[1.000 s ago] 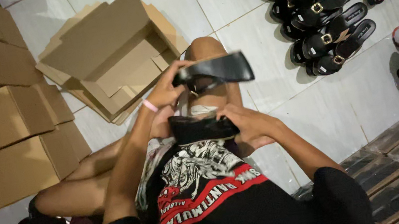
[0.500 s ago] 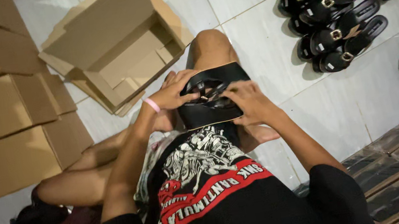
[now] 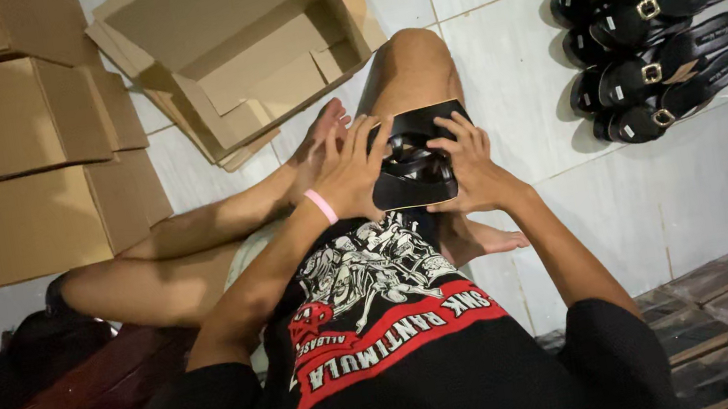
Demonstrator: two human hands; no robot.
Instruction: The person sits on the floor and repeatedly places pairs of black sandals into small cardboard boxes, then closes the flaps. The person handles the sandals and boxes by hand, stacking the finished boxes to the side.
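White floor tiles lie under a seated person whose left hand and right hand each keep a closed grip on one black sandal, held over the lap. Far left, an open cardboard box sits empty (nothing packed yet); a row of black sandals waits far right, with stacked boxes left.

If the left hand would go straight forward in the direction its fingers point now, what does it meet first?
Most likely the open cardboard box on the tiled floor. The left hand rests on the black sandal, with its fingers pointing up-frame; depth is unclear.
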